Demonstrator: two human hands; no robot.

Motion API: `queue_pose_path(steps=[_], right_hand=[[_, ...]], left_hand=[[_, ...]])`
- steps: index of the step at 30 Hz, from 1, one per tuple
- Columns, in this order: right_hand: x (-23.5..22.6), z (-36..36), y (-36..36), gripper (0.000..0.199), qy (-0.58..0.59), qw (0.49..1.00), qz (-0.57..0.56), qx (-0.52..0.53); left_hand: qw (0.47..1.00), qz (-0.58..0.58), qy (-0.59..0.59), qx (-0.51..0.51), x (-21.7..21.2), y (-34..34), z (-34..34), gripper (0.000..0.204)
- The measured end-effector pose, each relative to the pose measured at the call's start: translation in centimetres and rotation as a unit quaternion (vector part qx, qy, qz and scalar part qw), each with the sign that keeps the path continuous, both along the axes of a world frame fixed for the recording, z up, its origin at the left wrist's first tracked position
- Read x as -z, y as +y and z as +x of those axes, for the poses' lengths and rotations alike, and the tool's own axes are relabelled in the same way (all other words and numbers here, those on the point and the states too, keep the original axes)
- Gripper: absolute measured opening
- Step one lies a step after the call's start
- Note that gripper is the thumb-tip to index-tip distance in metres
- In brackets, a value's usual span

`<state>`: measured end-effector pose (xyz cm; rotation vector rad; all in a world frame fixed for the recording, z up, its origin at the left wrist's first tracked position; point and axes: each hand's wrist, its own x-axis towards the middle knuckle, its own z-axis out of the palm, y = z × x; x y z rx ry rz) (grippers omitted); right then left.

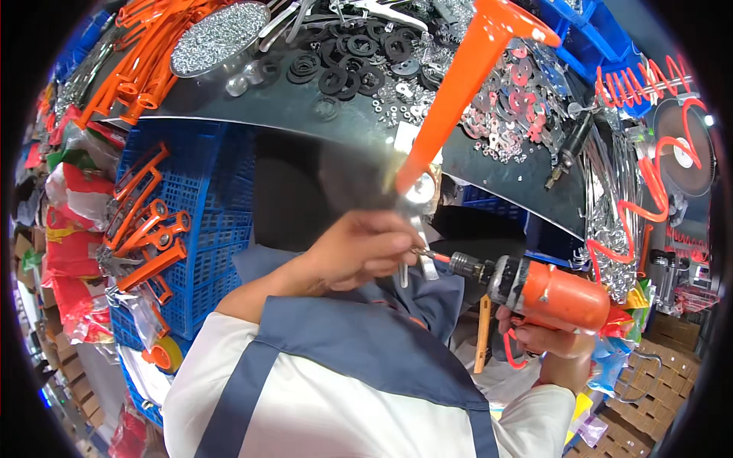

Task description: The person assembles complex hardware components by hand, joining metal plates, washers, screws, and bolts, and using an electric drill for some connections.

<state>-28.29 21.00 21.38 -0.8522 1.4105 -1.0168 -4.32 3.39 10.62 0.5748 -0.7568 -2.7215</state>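
My right hand (546, 337) grips an orange power drill (565, 296) with a black chuck, lying sideways. Its bit points left and meets the fingertips of my left hand (365, 248). Those fingers are curled closed beside a silver metal part (422, 189); what they pinch is hidden. A long orange piece with a flared end (458, 88) rises from that metal part, over the bench edge. Blur covers the area just left of the joint.
A dark bench (252, 103) holds black rings (351, 57), loose metal plates (511, 99) and a dish of small silver parts (217, 38). To the left, a blue crate (217, 221) has orange pieces beside it. A red coiled hose (649, 179) hangs at right, near thin metal rods (607, 198).
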Motion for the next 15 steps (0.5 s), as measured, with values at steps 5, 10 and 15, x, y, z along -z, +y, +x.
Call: queue_pose_path(steps=[5, 10, 15], right_hand=[[0.6, 1.5, -0.9, 0.024, -0.013, 0.999, 0.040, 0.031], [0.0, 2.4, -1.4, 0.032, -0.039, 0.987, 0.155, 0.023], [2.7, 2.2, -1.1, 0.028, -0.012, 0.998, 0.056, 0.000]], left_hand=[[0.995, 0.021, -0.099, -0.008, 0.1, -0.3, 0.0, 0.014], [0.989, 0.108, -0.005, -0.097, 2.2, 1.1, -0.4, 0.013], [0.992, 0.083, -0.033, -0.091, 0.8, 1.2, -0.4, 0.020]])
